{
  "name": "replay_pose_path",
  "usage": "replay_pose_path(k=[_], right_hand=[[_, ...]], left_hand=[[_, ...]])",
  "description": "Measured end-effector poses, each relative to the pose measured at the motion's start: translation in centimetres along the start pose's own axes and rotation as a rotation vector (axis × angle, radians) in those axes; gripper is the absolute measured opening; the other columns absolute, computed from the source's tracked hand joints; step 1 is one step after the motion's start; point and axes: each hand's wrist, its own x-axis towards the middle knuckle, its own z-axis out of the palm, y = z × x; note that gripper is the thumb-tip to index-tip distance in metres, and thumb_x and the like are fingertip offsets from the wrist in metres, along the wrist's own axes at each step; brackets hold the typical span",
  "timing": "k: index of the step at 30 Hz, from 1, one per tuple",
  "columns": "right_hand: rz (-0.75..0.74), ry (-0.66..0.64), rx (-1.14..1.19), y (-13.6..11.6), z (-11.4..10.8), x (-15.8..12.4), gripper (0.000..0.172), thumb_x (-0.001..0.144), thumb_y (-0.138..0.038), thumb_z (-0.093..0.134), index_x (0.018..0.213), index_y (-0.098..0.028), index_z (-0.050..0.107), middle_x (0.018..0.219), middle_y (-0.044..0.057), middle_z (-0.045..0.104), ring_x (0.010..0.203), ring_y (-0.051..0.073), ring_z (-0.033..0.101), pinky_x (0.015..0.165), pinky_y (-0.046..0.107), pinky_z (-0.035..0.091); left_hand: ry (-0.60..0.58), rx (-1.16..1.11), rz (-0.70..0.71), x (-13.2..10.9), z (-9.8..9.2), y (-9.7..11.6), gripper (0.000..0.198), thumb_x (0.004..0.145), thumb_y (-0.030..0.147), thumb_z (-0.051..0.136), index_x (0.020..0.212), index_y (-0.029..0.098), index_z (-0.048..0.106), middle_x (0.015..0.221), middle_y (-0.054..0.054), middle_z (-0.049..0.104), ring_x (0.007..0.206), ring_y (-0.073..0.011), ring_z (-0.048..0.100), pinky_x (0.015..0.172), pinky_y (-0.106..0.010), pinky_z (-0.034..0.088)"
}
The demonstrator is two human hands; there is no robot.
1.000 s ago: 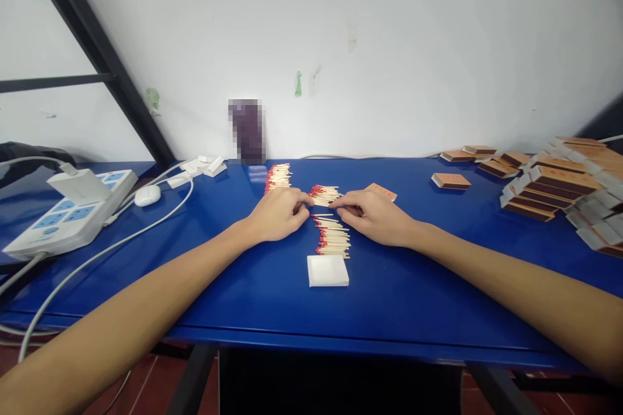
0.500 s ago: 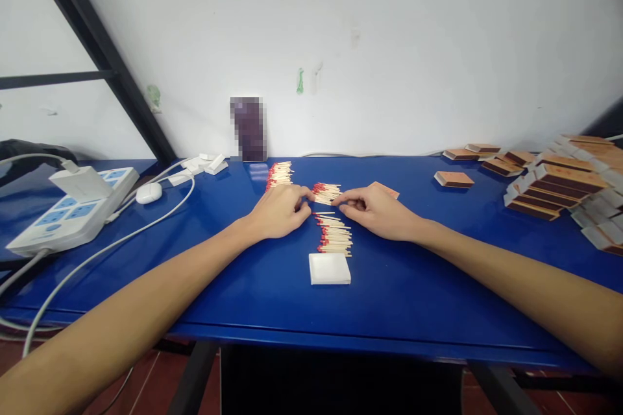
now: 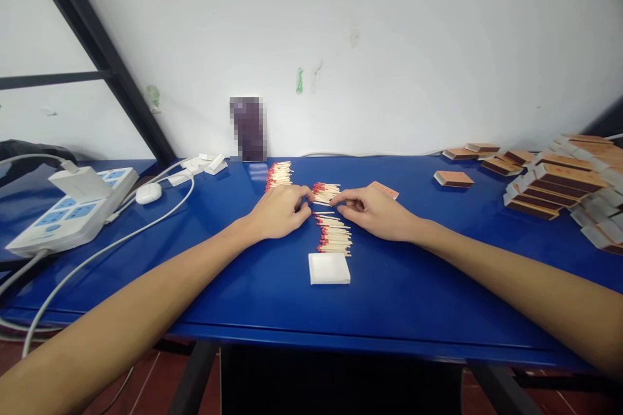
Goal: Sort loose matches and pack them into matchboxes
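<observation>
My left hand [image 3: 282, 211] rests on the blue table, thumb and index finger apart, with its index fingertip beside the red heads of a small pile of matches [image 3: 325, 192]. At the plain ends of that same pile is the index fingertip of my right hand [image 3: 377, 211], thumb apart below it. A longer row of matches [image 3: 335, 233] lies nearer to me, between the hands. Below that row sits a white matchbox tray [image 3: 329, 269]. Another heap of matches [image 3: 281, 173] is partly hidden behind my left hand. An orange matchbox piece [image 3: 384, 190] lies partly behind my right hand.
Several matchboxes are stacked [image 3: 559, 185] at the right, and one matchbox [image 3: 453, 179] lies apart from them. White trays [image 3: 195, 166], an earbud case [image 3: 148, 192] and a power strip [image 3: 73, 211] with cables are on the left. A blurred phone-like object [image 3: 249, 130] leans against the wall.
The right index fingertip has shifted very slightly left along the small match pile. Otherwise the hands and matches look the same.
</observation>
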Motion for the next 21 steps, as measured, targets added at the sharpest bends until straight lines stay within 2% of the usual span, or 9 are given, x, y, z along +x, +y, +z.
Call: replay_pose_path(k=[8, 12, 16, 21], right_hand=[[-0.026, -0.014, 0.023, -0.14, -0.13, -0.09, 0.025, 0.086, -0.025, 0.05, 0.096, -0.018, 0.072, 0.056, -0.005, 0.047, 0.052, 0.011, 0.041, 0.054, 0.026, 0.03], [-0.059, -0.045, 0.049, -0.33, -0.3, -0.34, 0.022, 0.086, -0.026, 0.051, 0.09, -0.019, 0.072, 0.054, -0.005, 0.047, 0.051, 0.01, 0.038, 0.052, 0.026, 0.028], [-0.087, -0.042, 0.051, -0.47, -0.35, -0.51, 0.02, 0.084, -0.024, 0.052, 0.085, -0.018, 0.07, 0.054, -0.004, 0.05, 0.049, 0.01, 0.038, 0.051, 0.026, 0.028], [-0.079, -0.042, 0.066, -0.27, -0.31, -0.51, 0.018, 0.081, -0.018, 0.05, 0.083, -0.018, 0.069, 0.053, -0.006, 0.045, 0.049, 0.009, 0.037, 0.05, 0.025, 0.028]], left_hand=[[-0.018, -0.084, 0.023, 0.06, -0.03, -0.01, 0.02, 0.078, 0.013, 0.048, 0.087, 0.017, 0.066, 0.057, 0.005, 0.055, 0.054, -0.0111, 0.05, 0.061, -0.025, 0.039], [-0.064, -0.164, 0.052, -0.02, -0.03, 0.07, 0.018, 0.076, 0.01, 0.048, 0.081, 0.017, 0.064, 0.053, 0.007, 0.052, 0.051, -0.0086, 0.047, 0.06, -0.023, 0.038], [-0.129, -0.235, 0.082, -0.14, -0.13, 0.04, 0.017, 0.075, 0.011, 0.05, 0.083, 0.017, 0.064, 0.054, 0.008, 0.05, 0.049, -0.0072, 0.044, 0.058, -0.022, 0.037], [-0.131, -0.251, 0.106, -0.22, -0.29, 0.02, 0.015, 0.076, 0.013, 0.053, 0.085, 0.017, 0.065, 0.056, 0.007, 0.05, 0.05, -0.0072, 0.043, 0.057, -0.021, 0.036]])
